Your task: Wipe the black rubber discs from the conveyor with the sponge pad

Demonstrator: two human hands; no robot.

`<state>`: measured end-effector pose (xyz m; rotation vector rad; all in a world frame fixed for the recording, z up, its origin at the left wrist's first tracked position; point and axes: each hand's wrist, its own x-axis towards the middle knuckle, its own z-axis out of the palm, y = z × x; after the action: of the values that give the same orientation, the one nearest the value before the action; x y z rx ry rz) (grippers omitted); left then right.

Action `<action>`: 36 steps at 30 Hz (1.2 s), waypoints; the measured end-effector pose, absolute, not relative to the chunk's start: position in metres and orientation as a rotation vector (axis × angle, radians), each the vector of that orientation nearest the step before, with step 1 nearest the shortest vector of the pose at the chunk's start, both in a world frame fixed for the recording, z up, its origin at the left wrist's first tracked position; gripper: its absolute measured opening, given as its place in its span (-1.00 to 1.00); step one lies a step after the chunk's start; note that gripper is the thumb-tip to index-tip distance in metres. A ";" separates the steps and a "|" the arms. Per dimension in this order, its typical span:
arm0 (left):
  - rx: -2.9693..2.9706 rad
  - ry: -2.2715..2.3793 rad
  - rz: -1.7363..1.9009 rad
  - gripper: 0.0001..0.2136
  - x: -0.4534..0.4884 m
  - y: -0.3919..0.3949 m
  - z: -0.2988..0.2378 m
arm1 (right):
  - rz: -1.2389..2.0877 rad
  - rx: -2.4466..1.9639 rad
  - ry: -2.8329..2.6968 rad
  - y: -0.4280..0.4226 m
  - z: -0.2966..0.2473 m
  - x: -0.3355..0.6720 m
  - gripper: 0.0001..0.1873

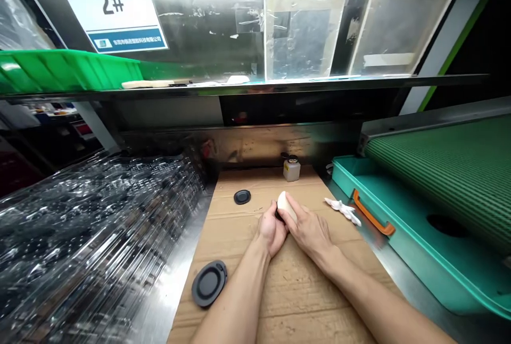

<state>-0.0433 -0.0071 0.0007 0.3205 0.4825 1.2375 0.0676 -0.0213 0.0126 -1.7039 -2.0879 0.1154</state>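
My left hand (272, 231) is closed around a small dark piece (278, 215), mostly hidden by the fingers. In my right hand (312, 231) is a cream-white rounded pad (283, 203), pressed against that dark piece. Both hands meet above the cardboard sheet (303, 301). Beyond them, to the left, lies a small black oval lid-like part (241, 197). A larger dark grey oval part (209, 283) with a recessed ring rests beside my left forearm. At the sheet's far end stands a small whitish bottle (291, 170) with a dark top.
Stacked clear plastic trays (99, 221) fill the left side. A crumpled white strip (343, 210) lies right of my hands. Farther right are a teal bin (423, 275) with an orange handle (373, 213) and a green conveyor belt (451, 147). A shelf overhead carries a green bin (67, 72).
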 end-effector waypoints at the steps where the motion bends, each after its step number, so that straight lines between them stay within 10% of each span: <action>1: 0.327 0.491 1.240 -0.64 -0.043 -0.007 0.000 | 0.127 -1.744 -2.071 -0.020 0.013 0.066 -0.42; 36: 0.367 0.609 1.349 -0.73 -0.040 -0.006 0.000 | 0.705 -1.256 -1.772 -0.007 0.014 0.100 -0.66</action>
<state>-0.0399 -0.0062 0.0005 0.3670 0.6087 1.3492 0.1000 -0.0074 0.0143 -1.2558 -1.7724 0.7049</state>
